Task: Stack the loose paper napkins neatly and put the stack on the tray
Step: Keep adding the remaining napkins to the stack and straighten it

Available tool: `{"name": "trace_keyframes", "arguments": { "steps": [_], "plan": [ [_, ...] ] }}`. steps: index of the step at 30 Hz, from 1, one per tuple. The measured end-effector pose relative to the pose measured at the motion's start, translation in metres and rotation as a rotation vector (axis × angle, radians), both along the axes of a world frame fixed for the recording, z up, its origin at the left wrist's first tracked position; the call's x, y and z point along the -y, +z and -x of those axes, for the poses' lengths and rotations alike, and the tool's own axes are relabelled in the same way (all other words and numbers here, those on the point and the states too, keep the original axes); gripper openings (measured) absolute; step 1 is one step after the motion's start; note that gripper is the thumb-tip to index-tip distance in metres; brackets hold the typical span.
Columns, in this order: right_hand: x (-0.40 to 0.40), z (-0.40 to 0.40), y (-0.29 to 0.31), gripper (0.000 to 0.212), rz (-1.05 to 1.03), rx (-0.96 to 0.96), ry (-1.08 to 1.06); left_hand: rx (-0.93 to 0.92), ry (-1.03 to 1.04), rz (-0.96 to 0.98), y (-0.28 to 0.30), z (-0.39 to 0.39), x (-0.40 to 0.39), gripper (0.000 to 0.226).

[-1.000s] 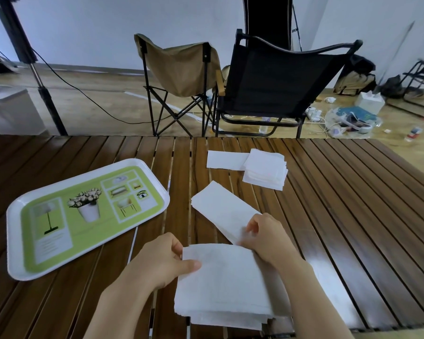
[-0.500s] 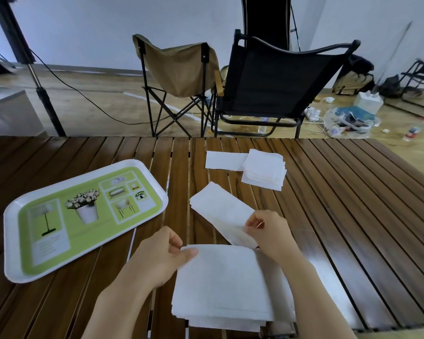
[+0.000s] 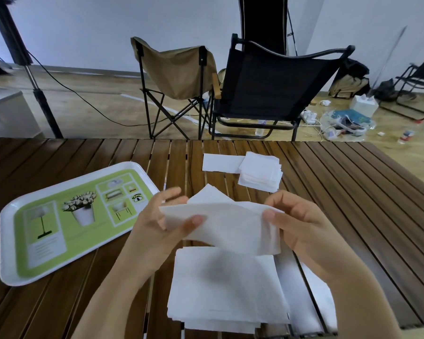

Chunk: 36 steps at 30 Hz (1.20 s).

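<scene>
Both hands hold one white napkin in the air above the near stack of napkins. My left hand pinches its left edge between thumb and fingers. My right hand pinches its right edge. Behind the lifted napkin, the corner of another loose napkin shows on the table. A second, smaller stack of napkins lies farther back with a single napkin tucked under its left side. The white tray with a green picture inlay sits on the left of the table, with nothing on it.
The dark slatted wooden table reaches to the right and far edges. Beyond it stand a tan folding chair and a black folding chair. A light stand and floor clutter lie further off.
Both hands have lifted a napkin off the near stack and raised it into the air; a second ago they rested at the stack's top edge on the table.
</scene>
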State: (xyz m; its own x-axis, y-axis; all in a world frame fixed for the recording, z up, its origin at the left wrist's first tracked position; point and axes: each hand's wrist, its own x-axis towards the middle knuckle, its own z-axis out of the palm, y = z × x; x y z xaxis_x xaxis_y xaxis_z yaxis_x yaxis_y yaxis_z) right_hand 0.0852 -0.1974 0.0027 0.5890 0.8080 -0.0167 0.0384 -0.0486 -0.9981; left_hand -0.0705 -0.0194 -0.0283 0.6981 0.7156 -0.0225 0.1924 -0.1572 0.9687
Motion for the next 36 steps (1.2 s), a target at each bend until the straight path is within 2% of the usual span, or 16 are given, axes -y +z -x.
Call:
{"name": "trace_keyframes", "arguments": {
  "steps": [2,3,7,10,14,20,26,29,32,34,36],
  "plan": [
    [0.005,0.004,0.003,0.010,0.040,-0.055,0.000,0.027,-0.022,0.055,0.004,0.002,0.002,0.052],
    [0.007,0.005,0.005,0.013,0.077,-0.077,-0.013,0.024,-0.028,0.087,0.006,0.003,0.004,0.046],
    [0.010,0.001,-0.001,0.047,0.283,-0.111,-0.056,-0.120,-0.117,0.173,0.008,0.008,0.009,0.033],
    [0.010,-0.003,-0.011,0.036,0.465,0.002,-0.063,-0.259,-0.238,0.225,0.008,0.013,0.009,0.025],
    [0.011,-0.006,-0.022,0.023,0.666,0.011,-0.009,-0.438,-0.373,0.242,0.003,0.015,0.007,0.019],
    [-0.003,-0.005,-0.034,0.018,0.832,0.068,0.012,-0.674,-0.354,0.188,-0.017,0.008,0.002,0.025],
    [-0.004,-0.007,-0.041,0.011,0.948,0.187,-0.008,-0.762,-0.336,0.098,-0.024,0.008,-0.004,0.026],
    [-0.005,-0.010,-0.046,0.009,0.973,0.298,-0.098,-0.792,-0.307,0.077,-0.023,0.009,-0.003,0.027],
    [-0.015,-0.015,-0.053,0.020,0.860,0.473,-0.221,-0.802,-0.270,0.051,-0.019,0.012,-0.002,0.028],
    [-0.027,-0.017,-0.059,0.014,0.754,0.584,-0.184,-0.784,-0.237,0.036,-0.019,0.013,-0.002,0.029],
    [-0.040,-0.016,-0.069,0.012,0.710,0.616,-0.125,-0.757,-0.207,0.015,-0.018,0.014,-0.001,0.029]
  ]
}}
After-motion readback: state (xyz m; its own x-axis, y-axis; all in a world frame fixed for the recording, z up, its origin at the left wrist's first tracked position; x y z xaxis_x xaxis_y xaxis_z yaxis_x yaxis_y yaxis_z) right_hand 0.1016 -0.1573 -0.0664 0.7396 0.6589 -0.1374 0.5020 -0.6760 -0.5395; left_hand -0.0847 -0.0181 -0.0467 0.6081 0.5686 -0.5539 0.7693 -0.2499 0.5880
